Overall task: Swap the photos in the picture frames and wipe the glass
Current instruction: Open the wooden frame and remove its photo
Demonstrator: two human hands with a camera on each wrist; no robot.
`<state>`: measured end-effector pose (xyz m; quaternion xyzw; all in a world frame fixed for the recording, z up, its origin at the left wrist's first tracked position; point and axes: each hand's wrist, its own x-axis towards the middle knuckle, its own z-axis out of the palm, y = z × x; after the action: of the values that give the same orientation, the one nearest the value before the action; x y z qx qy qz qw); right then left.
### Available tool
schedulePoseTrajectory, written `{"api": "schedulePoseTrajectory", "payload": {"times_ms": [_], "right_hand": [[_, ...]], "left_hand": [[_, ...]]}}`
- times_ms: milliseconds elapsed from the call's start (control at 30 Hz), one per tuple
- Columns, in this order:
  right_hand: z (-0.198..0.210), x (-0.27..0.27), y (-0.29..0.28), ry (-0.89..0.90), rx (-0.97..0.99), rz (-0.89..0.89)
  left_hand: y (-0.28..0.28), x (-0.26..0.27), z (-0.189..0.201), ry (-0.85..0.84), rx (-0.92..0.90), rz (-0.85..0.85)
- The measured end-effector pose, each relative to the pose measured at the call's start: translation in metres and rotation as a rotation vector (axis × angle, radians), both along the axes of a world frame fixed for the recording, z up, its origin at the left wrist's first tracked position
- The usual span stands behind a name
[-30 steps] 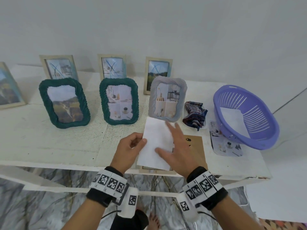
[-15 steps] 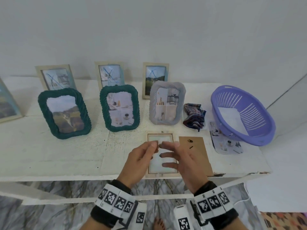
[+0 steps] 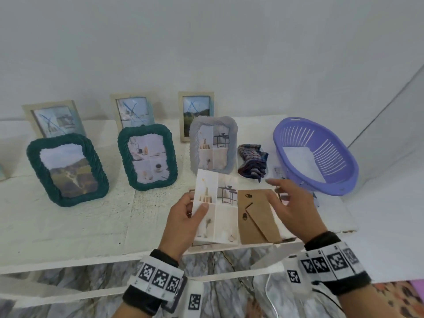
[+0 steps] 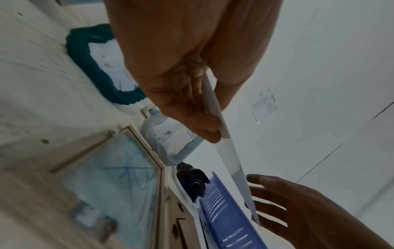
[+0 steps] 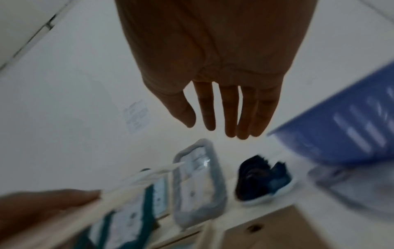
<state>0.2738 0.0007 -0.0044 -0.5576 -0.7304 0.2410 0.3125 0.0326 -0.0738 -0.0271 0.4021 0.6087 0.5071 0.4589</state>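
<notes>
The photo sits at lower centre of the head view, where we see the left hand pinching its left edge between thumb and fingers, above the table edge. We see the right hand, fingers spread and holding nothing, over the brown backing board. The open frame lies flat beneath.

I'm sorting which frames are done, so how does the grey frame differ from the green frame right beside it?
The grey frame has a pale grey ribbed border; the green frame beside it has a dark green one. The grey frame stands nearer the folded cloth, with the photo in the left hand overlapping its lower edge; the green frame shows whole. Both stand upright and hold similar four-panel interior photos.
</notes>
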Motion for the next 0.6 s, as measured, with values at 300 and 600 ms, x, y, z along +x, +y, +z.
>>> {"api": "schedulePoseTrajectory", "payload": {"times_ms": [300, 600], "right_hand": [[-0.011, 0.107, 0.067, -0.621, 0.015, -0.037], [0.010, 0.164, 0.091, -0.299, 0.076, 0.148]], "left_hand": [[0.067, 0.096, -0.008, 0.034, -0.100, 0.013], [0.126, 0.184, -0.026, 0.133, -0.218, 0.044]]}}
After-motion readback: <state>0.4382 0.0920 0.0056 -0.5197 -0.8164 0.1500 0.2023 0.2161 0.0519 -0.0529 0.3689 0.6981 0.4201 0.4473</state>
